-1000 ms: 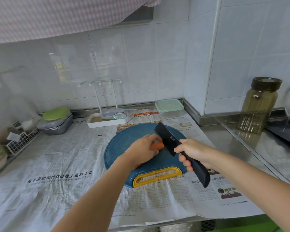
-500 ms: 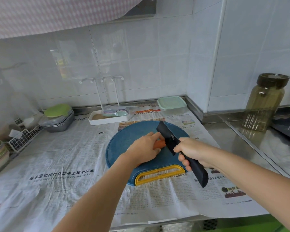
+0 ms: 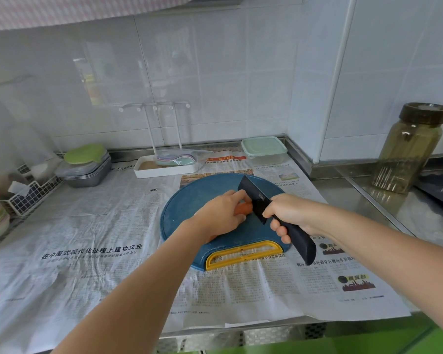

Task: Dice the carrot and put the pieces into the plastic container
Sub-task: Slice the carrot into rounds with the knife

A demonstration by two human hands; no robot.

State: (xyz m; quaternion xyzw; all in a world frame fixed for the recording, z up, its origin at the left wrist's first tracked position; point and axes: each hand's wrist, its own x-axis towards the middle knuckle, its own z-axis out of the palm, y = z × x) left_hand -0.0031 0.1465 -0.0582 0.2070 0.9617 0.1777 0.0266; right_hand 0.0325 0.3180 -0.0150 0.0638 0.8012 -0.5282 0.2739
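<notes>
Newspaper (image 3: 100, 251) covers the counter. One left hand (image 3: 219, 215) curls over one carrot (image 3: 243, 208) on the blue board (image 3: 189, 213); one right hand (image 3: 288, 213) grips one black knife (image 3: 256, 199).

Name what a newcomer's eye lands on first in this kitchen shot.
The black knife, gripped by the right hand, is angled against an orange carrot that the left hand holds down on the round blue cutting board at centre. Behind it, by the wall corner, sits the plastic container with its pale green lid on.
</notes>
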